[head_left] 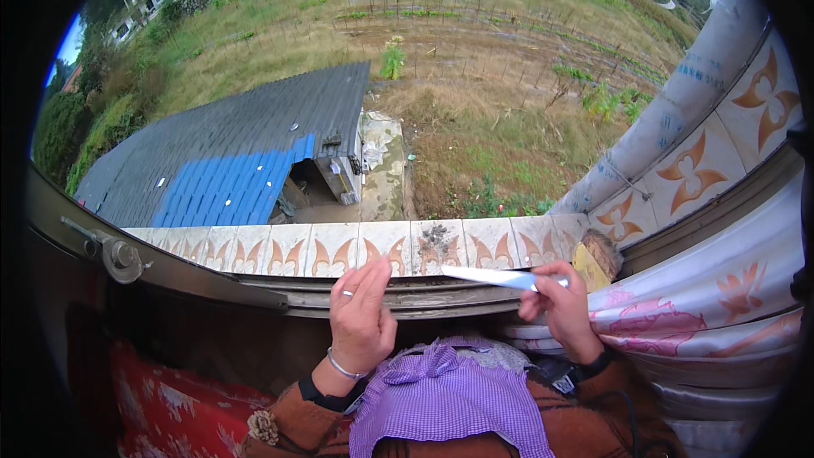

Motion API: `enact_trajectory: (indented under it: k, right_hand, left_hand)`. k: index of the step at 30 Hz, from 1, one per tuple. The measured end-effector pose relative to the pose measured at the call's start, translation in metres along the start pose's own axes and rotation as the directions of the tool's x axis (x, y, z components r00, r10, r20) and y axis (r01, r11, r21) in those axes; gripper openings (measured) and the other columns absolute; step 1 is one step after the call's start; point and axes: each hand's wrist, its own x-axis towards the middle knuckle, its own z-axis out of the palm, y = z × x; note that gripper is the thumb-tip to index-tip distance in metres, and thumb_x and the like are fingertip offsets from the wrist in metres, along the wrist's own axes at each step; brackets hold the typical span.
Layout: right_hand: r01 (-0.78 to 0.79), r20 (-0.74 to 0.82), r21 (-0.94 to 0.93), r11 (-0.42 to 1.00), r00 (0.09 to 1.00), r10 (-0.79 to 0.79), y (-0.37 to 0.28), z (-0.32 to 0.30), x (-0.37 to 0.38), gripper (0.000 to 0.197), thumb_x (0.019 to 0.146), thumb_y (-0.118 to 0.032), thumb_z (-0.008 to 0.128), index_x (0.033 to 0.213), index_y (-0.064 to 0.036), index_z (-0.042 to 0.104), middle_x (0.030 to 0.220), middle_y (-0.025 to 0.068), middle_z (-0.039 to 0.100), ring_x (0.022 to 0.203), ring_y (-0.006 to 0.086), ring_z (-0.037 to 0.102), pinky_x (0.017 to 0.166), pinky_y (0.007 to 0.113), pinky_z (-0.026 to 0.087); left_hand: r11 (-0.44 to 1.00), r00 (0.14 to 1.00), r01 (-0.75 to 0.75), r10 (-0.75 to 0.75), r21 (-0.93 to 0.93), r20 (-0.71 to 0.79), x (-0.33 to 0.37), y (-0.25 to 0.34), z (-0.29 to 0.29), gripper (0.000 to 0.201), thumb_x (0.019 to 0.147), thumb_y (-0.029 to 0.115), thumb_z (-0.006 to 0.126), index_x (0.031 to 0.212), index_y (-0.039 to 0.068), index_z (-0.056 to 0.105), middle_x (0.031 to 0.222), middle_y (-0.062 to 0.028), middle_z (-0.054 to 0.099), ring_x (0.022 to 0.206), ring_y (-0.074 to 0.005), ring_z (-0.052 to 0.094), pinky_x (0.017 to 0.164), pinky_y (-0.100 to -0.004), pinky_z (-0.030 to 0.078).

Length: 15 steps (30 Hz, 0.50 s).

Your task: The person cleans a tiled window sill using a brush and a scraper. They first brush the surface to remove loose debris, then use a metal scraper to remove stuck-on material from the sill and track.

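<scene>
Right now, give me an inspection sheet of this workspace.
Surface: tiled ledge, orange-brown pattern.
Things in hand: knife, pale blade pointing left.
Clutter: dark dirt on the ledge; yellow-brown block near the curtain.
Hands: right hand closed around the knife's handle; left hand open, nothing visible in it.
Cables: dark line by the right sleeve, possibly a cord; unclear.
Surroundings: pipe, shed, field beyond.

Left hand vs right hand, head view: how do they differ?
The bare left hand is open, fingers extended; the bare right hand grips a long white tapered tool. The left hand shows a silver ring and thin silver bangle; none shows on the right hand. Both arms share rust-brown sleeves.
</scene>
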Motion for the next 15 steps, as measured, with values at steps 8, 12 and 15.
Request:
enact_trajectory:
  k: [8, 12, 15]
  right_hand:
    - [0.027, -0.031, -0.131, 0.991, 0.999, -0.032, 0.034, -0.019, -0.019, 0.018, 0.1, -0.008, 0.052, 0.115, -0.0002, 0.048, 0.082, 0.0193, 0.069, 0.06, 0.0244, 0.069, 0.053, 0.032, 0.057]
    - [0.007, 0.078, -0.109, 0.994, 0.997, 0.002, 0.057, 0.013, -0.01, 0.019, 0.102, -0.01, 0.053, 0.117, -0.0002, 0.049, 0.086, 0.019, 0.069, 0.069, 0.0243, 0.072, 0.059, 0.031, 0.058]
    - [0.022, 0.19, -0.078, 0.997, 0.982, -0.007, 0.062, 0.033, -0.001, 0.021, 0.103, -0.011, 0.053, 0.12, 0.0004, 0.052, 0.089, 0.0165, 0.069, 0.072, 0.0202, 0.072, 0.061, 0.027, 0.057]
  left_hand:
    - [0.997, 1.0, 0.014, -0.012, 0.082, -0.02, -0.047, -0.018, 0.02, 0.047, 0.066, -0.009, 0.056, 0.111, -0.001, 0.067, 0.107, -0.0135, 0.071, 0.102, -0.0307, 0.067, 0.092, -0.0423, 0.047]
    - [0.999, 1.0, -0.009, 0.009, -0.036, -0.017, -0.043, -0.023, 0.037, 0.053, 0.065, -0.007, 0.057, 0.116, -0.002, 0.067, 0.107, -0.0141, 0.071, 0.104, -0.0297, 0.066, 0.091, -0.0429, 0.047]
    - [0.997, 1.0, -0.007, 0.006, -0.072, -0.007, -0.042, -0.022, 0.04, 0.056, 0.064, -0.008, 0.056, 0.119, -0.002, 0.066, 0.107, -0.014, 0.071, 0.103, -0.0299, 0.067, 0.09, -0.0423, 0.048]
